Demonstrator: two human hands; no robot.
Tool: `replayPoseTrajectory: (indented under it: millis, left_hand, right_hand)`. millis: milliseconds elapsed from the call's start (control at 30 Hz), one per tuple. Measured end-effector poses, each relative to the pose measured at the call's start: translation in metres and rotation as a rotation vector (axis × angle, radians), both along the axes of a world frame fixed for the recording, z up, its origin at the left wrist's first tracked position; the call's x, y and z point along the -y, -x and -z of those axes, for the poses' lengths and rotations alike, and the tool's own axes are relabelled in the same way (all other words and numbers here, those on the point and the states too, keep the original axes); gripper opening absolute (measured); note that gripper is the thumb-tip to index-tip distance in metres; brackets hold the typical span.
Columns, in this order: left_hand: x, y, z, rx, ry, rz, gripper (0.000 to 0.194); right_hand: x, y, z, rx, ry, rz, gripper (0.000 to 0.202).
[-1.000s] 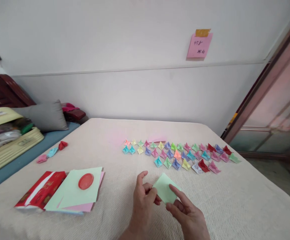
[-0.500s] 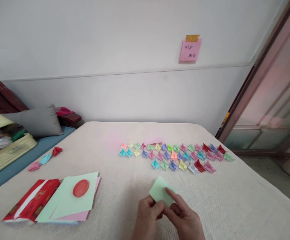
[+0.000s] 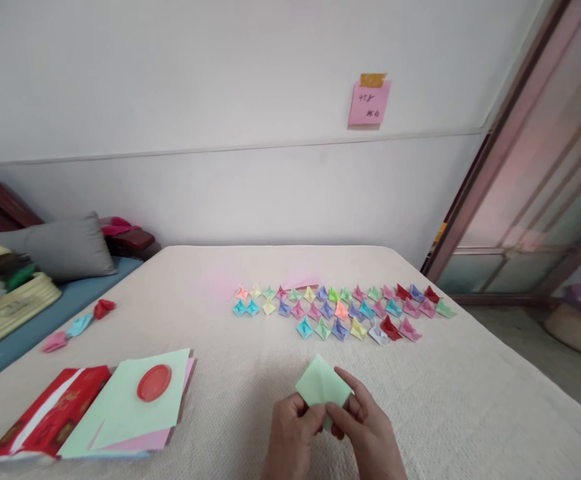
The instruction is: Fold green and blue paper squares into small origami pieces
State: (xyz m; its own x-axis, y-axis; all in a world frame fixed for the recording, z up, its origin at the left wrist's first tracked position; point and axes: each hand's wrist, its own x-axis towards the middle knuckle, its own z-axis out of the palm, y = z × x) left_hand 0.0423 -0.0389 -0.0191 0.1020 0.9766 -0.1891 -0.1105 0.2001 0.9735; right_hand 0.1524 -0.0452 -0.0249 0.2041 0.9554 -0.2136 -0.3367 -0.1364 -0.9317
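A small folded square of light green paper (image 3: 321, 383) is turned like a diamond, one corner pointing away from me. My left hand (image 3: 293, 427) grips its lower left side, thumb on top. From the right, my right hand (image 3: 363, 417) holds the paper, its thumb pressing near the bottom corner and its index finger along the right edge. Both thumbs almost meet at that corner. Fingers beneath the paper are partly hidden. Beyond the hands stand rows of small folded paper pieces (image 3: 340, 330) in several colours.
To the left lie a stack of coloured paper sheets (image 3: 135, 400) with a red round lid (image 3: 154, 383) on top, and a red packet (image 3: 53, 413). Several crumpled coloured pieces (image 3: 79, 325) rest farther left. A pink note (image 3: 369, 103) is taped to the wall behind the table.
My right index finger has moved off the paper's face to its right edge. Both thumbs now press at the bottom corner. The view has shifted slightly to the right.
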Motion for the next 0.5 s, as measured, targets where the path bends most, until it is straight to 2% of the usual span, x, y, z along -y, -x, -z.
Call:
replayPoseTrajectory:
  millis: [133, 267, 400, 500]
  left_hand:
    - [0.000, 0.001, -0.006, -0.035, 0.007, 0.019, 0.021]
    - [-0.004, 0.004, -0.012, -0.049, 0.036, 0.052, 0.018]
    - [-0.008, 0.011, -0.003, -0.098, 0.033, 0.087, 0.019]
    - [-0.011, 0.015, 0.005, -0.107, 0.015, 0.090, 0.021]
  right_hand:
    - [-0.004, -0.013, 0.003, 0.005, 0.002, 0.022, 0.056]
    - [-0.005, -0.022, -0.005, -0.005, -0.022, 0.106, 0.052]
    - [-0.003, -0.027, -0.015, 0.000, -0.046, 0.166, 0.043]
    - [-0.003, -0.027, -0.011, 0.026, -0.040, 0.134, 0.042]
